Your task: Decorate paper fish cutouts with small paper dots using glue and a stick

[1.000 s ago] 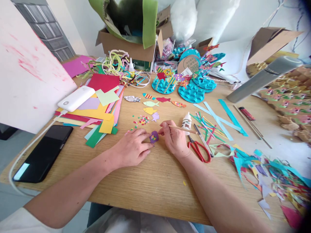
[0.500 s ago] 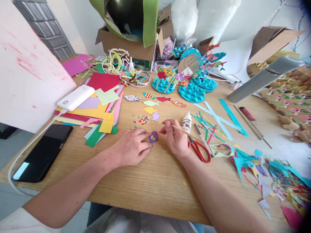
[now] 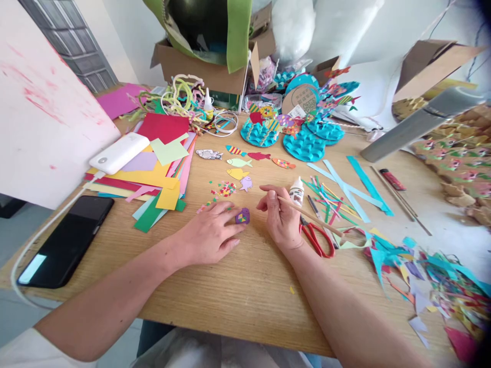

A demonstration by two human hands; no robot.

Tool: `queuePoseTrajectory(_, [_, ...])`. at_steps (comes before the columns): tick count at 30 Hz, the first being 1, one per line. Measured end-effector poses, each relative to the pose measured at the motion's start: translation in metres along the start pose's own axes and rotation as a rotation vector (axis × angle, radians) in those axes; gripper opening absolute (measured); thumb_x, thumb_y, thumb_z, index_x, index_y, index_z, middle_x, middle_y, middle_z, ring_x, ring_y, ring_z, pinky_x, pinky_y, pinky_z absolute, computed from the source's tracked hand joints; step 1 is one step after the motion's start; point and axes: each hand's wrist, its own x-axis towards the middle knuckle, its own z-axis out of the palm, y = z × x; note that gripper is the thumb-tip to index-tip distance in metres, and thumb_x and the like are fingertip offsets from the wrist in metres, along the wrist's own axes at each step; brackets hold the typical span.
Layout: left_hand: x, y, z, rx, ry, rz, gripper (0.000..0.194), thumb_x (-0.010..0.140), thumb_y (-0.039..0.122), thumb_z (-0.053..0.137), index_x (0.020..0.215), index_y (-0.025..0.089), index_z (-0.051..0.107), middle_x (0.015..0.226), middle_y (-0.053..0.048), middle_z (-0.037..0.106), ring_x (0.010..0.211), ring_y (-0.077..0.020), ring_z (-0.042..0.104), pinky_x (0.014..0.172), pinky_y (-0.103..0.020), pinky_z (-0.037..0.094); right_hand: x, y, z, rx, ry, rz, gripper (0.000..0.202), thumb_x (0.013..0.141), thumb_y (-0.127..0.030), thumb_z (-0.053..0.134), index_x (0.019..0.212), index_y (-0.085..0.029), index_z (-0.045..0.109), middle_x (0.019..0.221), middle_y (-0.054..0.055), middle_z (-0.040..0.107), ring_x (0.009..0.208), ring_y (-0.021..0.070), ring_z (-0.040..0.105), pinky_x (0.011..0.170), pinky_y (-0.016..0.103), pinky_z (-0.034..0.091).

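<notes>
My left hand [image 3: 207, 232] lies on the table with its fingers stretched and apart. Its fingertips touch a small purple paper fish [image 3: 242, 216] that bears a yellow, green and red patch. My right hand [image 3: 283, 222] is closed round a thin wooden stick [image 3: 316, 221], which slants down to the right over the red-handled scissors [image 3: 318, 240]. Just behind that hand stands a white glue bottle [image 3: 296, 192]. Tiny coloured paper bits [image 3: 224, 189] are heaped beyond my left fingers. Further back lie several cut paper fish, among them a yellow fish [image 3: 237, 174] and a lilac fish [image 3: 246, 183].
Stacked coloured paper [image 3: 169, 194], a white power bank [image 3: 120, 153] and a black phone [image 3: 67, 240] occupy the left. Paper strips [image 3: 345, 186], a grey bottle [image 3: 418, 125] and paper scraps [image 3: 418, 276] are on the right. Blue egg-tray bases [image 3: 303, 145] stand behind.
My left fingers have spread a little around the purple fish. The stick in my right hand has swung, so more of its rear end shows past the hand.
</notes>
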Motion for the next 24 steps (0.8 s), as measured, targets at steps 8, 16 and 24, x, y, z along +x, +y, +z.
queuePoseTrajectory(8, [0.0010, 0.0022, 0.0011, 0.024, -0.012, 0.004, 0.034, 0.093, 0.031, 0.053, 0.124, 0.021, 0.064, 0.136, -0.011, 0.056, 0.127, -0.0317, 0.045, 0.103, -0.050, 0.043, 0.0009, -0.0017, -0.0007, -0.006, 0.017, -0.019, 0.030, 0.102, -0.034, 0.036, 0.107, -0.019, 0.062, 0.064, -0.002, 0.057, 0.058, 0.0114, 0.058, 0.061, 0.025, 0.047])
queuePoseTrajectory(16, [0.0007, 0.0015, 0.0017, 0.021, 0.016, -0.004, 0.033, 0.094, 0.031, 0.052, 0.122, 0.019, 0.064, 0.134, -0.012, 0.057, 0.127, -0.0314, 0.045, 0.102, -0.051, 0.044, 0.0018, -0.0016, -0.0005, -0.027, 0.035, -0.026, 0.034, 0.101, -0.033, 0.037, 0.102, -0.017, 0.066, 0.068, 0.001, 0.059, 0.061, 0.0131, 0.059, 0.062, 0.028, 0.047])
queuePoseTrajectory(24, [0.0019, 0.0032, 0.0014, 0.029, 0.041, 0.001, 0.034, 0.094, 0.032, 0.053, 0.121, 0.017, 0.065, 0.133, -0.013, 0.058, 0.125, -0.0317, 0.046, 0.103, -0.049, 0.043, 0.0031, -0.0032, -0.0003, -0.027, 0.041, -0.033, 0.036, 0.100, -0.035, 0.039, 0.086, -0.018, 0.067, 0.062, 0.000, 0.059, 0.060, 0.0137, 0.060, 0.061, 0.028, 0.048])
